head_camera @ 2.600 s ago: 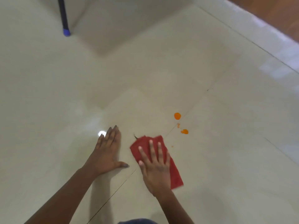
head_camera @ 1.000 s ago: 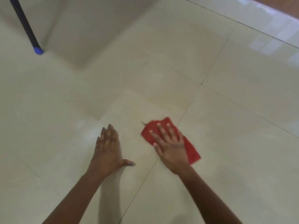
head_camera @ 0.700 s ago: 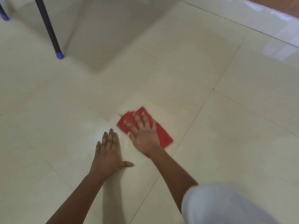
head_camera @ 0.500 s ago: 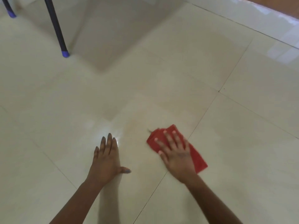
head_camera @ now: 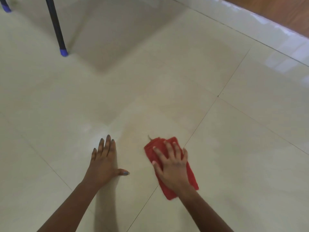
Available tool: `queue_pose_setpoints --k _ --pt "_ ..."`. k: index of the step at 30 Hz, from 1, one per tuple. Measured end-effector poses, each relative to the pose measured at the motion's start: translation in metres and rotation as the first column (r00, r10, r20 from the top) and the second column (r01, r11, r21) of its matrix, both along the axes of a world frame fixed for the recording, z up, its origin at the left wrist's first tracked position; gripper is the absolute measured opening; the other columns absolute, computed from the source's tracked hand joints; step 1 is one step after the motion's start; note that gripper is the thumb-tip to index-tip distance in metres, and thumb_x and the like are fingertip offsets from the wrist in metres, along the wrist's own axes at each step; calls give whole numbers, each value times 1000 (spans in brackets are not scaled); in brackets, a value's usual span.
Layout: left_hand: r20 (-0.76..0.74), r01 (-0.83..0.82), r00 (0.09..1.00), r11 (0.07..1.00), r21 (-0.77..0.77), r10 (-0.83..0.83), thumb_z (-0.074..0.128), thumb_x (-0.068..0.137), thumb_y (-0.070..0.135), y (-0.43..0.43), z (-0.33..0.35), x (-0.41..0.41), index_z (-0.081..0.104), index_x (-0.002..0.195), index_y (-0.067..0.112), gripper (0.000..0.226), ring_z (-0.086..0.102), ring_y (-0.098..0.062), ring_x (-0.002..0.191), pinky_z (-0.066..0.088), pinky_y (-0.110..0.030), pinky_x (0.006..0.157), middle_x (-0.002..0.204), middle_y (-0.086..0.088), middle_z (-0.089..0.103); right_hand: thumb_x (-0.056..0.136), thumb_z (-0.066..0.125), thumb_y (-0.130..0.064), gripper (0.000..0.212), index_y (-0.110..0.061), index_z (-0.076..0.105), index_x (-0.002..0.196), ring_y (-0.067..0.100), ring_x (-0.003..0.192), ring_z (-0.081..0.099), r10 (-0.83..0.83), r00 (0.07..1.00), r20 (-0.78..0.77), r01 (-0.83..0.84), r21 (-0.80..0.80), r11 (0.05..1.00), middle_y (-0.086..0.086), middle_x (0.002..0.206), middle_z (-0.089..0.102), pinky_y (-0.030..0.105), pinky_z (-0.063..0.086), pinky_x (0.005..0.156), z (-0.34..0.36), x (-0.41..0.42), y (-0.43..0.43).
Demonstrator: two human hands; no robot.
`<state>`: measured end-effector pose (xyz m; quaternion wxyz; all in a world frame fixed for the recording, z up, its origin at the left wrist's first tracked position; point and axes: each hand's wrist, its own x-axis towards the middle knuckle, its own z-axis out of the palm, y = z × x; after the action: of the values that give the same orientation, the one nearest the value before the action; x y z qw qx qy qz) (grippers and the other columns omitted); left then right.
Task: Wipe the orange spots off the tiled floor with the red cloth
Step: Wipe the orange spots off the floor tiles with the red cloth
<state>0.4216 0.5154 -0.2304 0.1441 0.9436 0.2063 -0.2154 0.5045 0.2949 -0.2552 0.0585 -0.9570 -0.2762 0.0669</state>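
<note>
Head view. Your right hand (head_camera: 173,166) lies flat on the red cloth (head_camera: 150,152), fingers straight and spread, pressing it down without gripping it. The folded cloth rests on the tiled floor (head_camera: 234,148), across a grout line, just beside your left hand (head_camera: 103,163) but apart from it. That hand is flat on the tile, fingers together, thumb out, holding nothing. The floor beyond the cloth looks faintly smeared, possibly only blur. A black leg (head_camera: 56,25) with a blue foot (head_camera: 63,52) stands far left.
</note>
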Motion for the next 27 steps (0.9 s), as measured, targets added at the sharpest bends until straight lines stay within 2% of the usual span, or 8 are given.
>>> queue_pose_setpoints --k 3,8,13,19,22,24,26,27 --pt "-3 4 1000 1000 -7 -4 60 62 73 -1 -2 -1 -11 145 9 126 -21 -25 140 -1 -45 115 152 -6 -26 86 39 -46 46 -30 50 128 38 135 28 -145 989 -1 145 7 989 15 140 45 60 24 107 0 24 -6" --pt "19 -5 1000 999 -31 5 56 56 80 0 -5 -3 -11 145 10 131 -23 -23 140 -2 -44 115 148 -1 -32 90 31 -33 51 -34 31 141 43 136 27 -114 993 18 114 -10 993 10 150 33 59 30 105 -1 31 -9" --pt "47 2 999 997 -74 1 24 36 89 -5 -5 -3 -9 146 11 139 -27 -14 134 -4 -42 114 143 4 -33 90 27 -44 54 -28 37 141 42 137 24 -310 951 -13 309 -53 950 9 150 33 60 25 105 3 35 -22" --pt "21 -12 1000 996 -85 14 53 49 82 -11 -7 2 -15 143 7 138 -31 -15 129 -7 -45 113 140 2 -34 95 17 -51 57 -33 6 148 34 143 -5 -375 922 -99 363 -121 924 4 158 3 55 2 113 12 139 15" --pt "12 -20 1000 996 -90 22 53 53 79 -6 -11 4 -26 136 9 134 -34 -14 129 -9 -43 113 138 2 -38 96 21 -48 57 -32 6 148 34 143 -3 -191 974 -125 182 -81 980 3 158 0 54 -3 113 8 142 95" --pt "63 -22 998 995 -97 28 38 44 90 -1 -16 4 -10 143 4 140 -29 -16 134 -2 -47 115 144 -1 -28 96 21 -46 55 -33 8 148 35 143 -2 60 987 -148 -66 -30 997 2 158 -1 54 -4 112 4 98 133" --pt "100 -36 994 997 -73 44 24 42 98 6 -22 -2 9 143 -5 145 -16 -23 139 10 -51 114 149 -13 -10 94 26 -46 53 -36 19 146 35 143 9 263 956 -130 -261 32 965 0 157 12 56 5 113 3 42 123" --pt "102 -66 992 994 -83 74 20 40 100 10 -21 -6 11 143 -5 147 -15 -25 140 8 -48 113 150 -15 -5 92 31 -46 52 -38 25 143 34 142 16 320 942 -101 -315 64 947 -1 155 21 56 11 113 2 23 103"
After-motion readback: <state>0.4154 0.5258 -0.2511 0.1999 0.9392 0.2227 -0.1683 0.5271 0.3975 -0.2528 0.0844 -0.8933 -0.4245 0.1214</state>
